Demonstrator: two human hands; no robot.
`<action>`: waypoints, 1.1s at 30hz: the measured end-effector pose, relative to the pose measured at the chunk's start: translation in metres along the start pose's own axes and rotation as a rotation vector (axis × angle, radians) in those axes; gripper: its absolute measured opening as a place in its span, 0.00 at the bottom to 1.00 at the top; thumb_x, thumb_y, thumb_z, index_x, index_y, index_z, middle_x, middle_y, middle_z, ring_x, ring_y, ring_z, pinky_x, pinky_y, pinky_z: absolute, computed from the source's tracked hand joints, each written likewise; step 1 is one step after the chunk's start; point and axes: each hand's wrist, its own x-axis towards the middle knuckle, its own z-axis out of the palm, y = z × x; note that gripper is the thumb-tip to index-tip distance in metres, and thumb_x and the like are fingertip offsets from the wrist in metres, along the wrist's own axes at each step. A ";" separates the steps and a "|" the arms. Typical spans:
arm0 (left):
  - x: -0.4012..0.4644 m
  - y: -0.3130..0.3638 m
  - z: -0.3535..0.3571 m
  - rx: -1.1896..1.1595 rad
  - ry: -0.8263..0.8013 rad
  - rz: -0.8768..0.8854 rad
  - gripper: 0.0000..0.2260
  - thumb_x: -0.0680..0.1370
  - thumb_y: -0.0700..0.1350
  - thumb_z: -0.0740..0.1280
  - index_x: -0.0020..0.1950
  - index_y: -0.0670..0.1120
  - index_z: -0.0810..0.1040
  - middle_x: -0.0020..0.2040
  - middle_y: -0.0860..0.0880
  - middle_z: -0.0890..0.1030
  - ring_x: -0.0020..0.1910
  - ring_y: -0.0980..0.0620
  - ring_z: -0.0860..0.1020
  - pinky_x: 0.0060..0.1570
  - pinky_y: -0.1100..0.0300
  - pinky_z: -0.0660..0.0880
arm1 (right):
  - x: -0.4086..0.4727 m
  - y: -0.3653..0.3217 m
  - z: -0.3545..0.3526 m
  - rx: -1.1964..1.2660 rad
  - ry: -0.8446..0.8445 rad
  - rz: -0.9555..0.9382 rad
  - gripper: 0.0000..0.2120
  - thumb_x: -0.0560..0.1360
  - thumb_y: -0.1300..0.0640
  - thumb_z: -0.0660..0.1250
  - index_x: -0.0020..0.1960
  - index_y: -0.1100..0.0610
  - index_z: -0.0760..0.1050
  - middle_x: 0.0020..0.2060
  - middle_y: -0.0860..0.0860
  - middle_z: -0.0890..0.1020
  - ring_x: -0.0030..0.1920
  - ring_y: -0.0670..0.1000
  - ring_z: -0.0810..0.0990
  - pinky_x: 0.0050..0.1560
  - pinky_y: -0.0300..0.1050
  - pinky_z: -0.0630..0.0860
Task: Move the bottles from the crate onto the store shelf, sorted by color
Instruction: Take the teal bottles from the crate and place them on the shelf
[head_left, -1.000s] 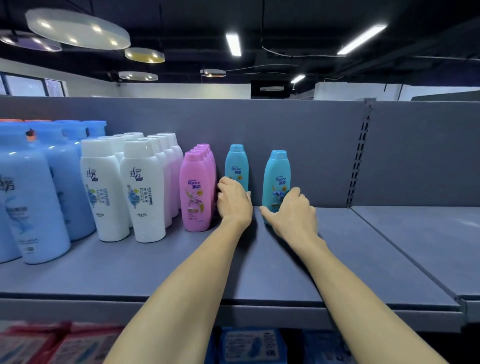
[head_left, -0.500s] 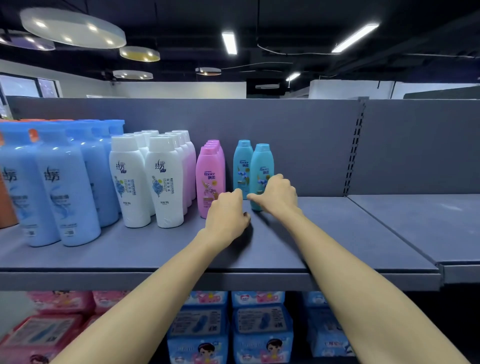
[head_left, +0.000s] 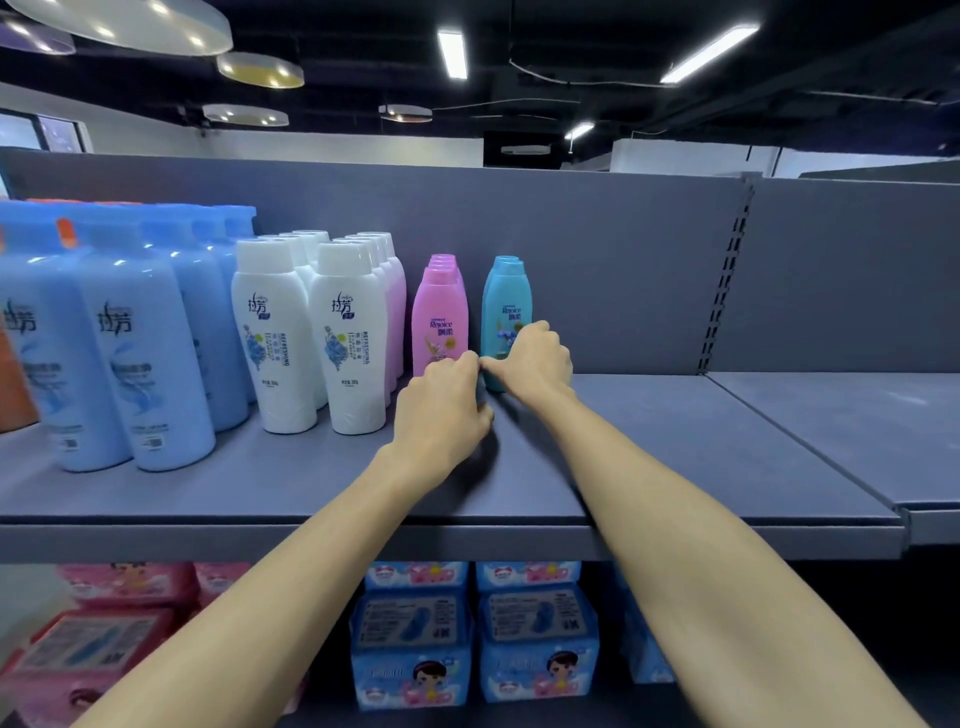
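Two teal bottles (head_left: 506, 304) stand one behind the other on the grey store shelf (head_left: 649, 447), just right of a row of pink bottles (head_left: 439, 317). My right hand (head_left: 532, 361) grips the lower part of the front teal bottle, with its thumb stretched to the left. My left hand (head_left: 441, 410) rests on the shelf in front of the pink and teal rows. Its fingers are curled, with nothing visibly in them, and its knuckle touches my right thumb. The crate is not in view.
Left of the pink row stand white bottles (head_left: 353, 343), then large light-blue bottles (head_left: 140, 338). The shelf's right half and the adjoining shelf (head_left: 852, 421) carry nothing. Blue packs (head_left: 535, 654) and pink packs (head_left: 93, 644) fill the shelf below.
My right hand slid the front teal bottle left until it lined up in front of the other one. My left hand moved forward to meet my right thumb.
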 end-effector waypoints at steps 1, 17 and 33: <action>-0.001 -0.002 -0.001 0.001 0.003 0.000 0.13 0.75 0.48 0.65 0.57 0.45 0.71 0.52 0.45 0.78 0.49 0.39 0.76 0.41 0.52 0.69 | 0.000 -0.001 0.001 -0.002 0.006 0.005 0.35 0.68 0.43 0.76 0.62 0.64 0.66 0.58 0.57 0.77 0.58 0.60 0.79 0.50 0.49 0.75; -0.043 -0.029 -0.052 -0.085 0.010 0.034 0.14 0.74 0.49 0.67 0.57 0.45 0.73 0.49 0.47 0.80 0.49 0.43 0.77 0.45 0.49 0.76 | -0.075 -0.010 -0.050 -0.150 -0.006 -0.144 0.28 0.72 0.43 0.72 0.60 0.62 0.68 0.54 0.58 0.78 0.53 0.60 0.78 0.42 0.47 0.71; -0.246 -0.050 -0.015 -0.314 0.008 0.111 0.16 0.74 0.47 0.69 0.61 0.47 0.74 0.50 0.51 0.80 0.49 0.50 0.81 0.44 0.50 0.79 | -0.296 0.072 -0.027 0.146 -0.021 -0.247 0.24 0.72 0.46 0.73 0.62 0.52 0.67 0.44 0.45 0.80 0.42 0.44 0.81 0.45 0.52 0.80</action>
